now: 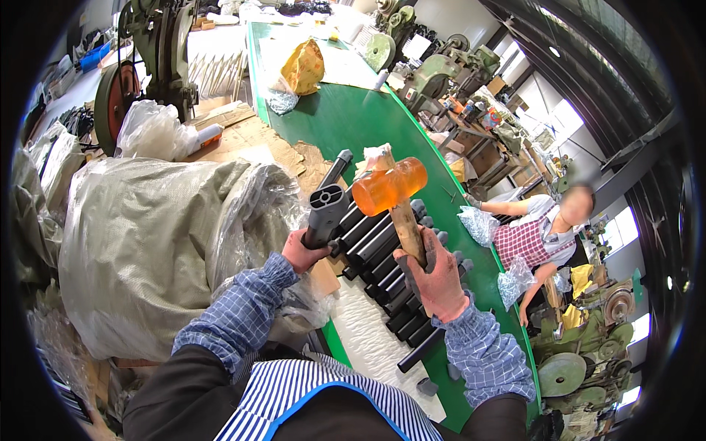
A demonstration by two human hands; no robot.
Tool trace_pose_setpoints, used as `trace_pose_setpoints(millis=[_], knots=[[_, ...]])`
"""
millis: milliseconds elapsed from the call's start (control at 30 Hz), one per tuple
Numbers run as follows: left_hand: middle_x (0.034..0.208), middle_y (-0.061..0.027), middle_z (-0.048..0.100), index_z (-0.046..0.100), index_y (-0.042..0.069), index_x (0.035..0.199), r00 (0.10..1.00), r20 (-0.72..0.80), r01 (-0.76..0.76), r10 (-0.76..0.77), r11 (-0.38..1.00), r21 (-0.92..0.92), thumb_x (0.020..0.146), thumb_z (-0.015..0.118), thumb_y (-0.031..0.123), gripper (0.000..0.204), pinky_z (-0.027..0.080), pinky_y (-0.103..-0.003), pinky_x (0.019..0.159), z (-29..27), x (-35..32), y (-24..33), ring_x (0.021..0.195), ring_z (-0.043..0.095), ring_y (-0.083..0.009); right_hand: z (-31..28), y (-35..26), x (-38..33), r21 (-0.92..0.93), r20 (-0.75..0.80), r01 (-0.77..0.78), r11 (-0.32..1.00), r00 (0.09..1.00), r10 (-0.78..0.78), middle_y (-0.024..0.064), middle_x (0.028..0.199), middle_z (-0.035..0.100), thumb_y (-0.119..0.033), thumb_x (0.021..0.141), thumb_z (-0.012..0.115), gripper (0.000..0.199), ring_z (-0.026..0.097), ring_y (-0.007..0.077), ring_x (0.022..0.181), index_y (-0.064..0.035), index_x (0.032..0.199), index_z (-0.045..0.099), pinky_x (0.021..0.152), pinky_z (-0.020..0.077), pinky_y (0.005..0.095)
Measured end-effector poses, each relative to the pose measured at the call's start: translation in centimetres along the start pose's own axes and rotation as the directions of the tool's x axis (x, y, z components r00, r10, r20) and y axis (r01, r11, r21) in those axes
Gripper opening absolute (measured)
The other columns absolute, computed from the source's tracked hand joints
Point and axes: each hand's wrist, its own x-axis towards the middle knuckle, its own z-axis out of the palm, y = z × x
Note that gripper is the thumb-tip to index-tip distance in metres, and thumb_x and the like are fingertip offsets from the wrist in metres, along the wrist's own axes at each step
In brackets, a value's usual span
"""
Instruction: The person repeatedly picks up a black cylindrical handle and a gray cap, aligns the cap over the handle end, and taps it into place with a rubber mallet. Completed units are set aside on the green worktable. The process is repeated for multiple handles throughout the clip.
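Observation:
My left hand (303, 251) is wrapped round a dark grey plastic handle (326, 213), whose flat oval end with holes faces up. A dark rod with a grey tip (337, 167) shows just behind that handle; whether the two are joined I cannot tell. In my right hand (435, 275), gloved and closed, is a mallet (390, 185) with a translucent orange head and a wooden shaft. The mallet head is raised close to the handle, apart from it. Below both lie several black tubes (382, 268) with grey end pieces, side by side on the green table (346, 117).
A large bulging sack (147, 250) under clear plastic stands at my left, beside cardboard (250, 140). A yellow bag (303, 67) sits farther up the table. Across it, a person (540, 235) in a checked apron is near clear bags of small parts (515, 283). Green machines (441, 73) stand beyond.

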Motion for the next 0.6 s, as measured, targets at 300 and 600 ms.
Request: trace_pose_setpoints(millis=[300,600], knots=[[0.079,-0.0064,0.069,0.067,0.0,0.097,0.999,0.042,0.019,-0.02,0.999,0.026,0.074,0.08,0.019,0.032,0.051,-0.03,0.071,-0.1,0.1,0.4,0.073,0.059,-0.0087,-3.4,-6.0,4.2,0.655,-0.201,0.051,0.754,0.973,0.11,0.0071,0.079,0.06,-0.022,0.099,0.058,0.045,0.061,0.0157,0.059,-0.0056,0.138,0.043,0.049,0.0529,0.0288],[0.074,-0.0035,0.068,0.066,0.002,0.093,0.99,-0.006,-0.141,0.141,0.99,0.005,0.076,0.077,0.014,0.024,0.052,-0.028,0.067,-0.1,-0.1,-0.8,0.069,0.06,-0.0072,-2.1,-8.6,3.9,0.214,-0.051,-0.344,0.914,0.931,0.362,0.0023,0.082,0.063,-0.036,0.097,0.059,0.037,0.057,0.0119,0.054,-0.0084,0.121,0.052,0.044,0.0461,0.0264]])
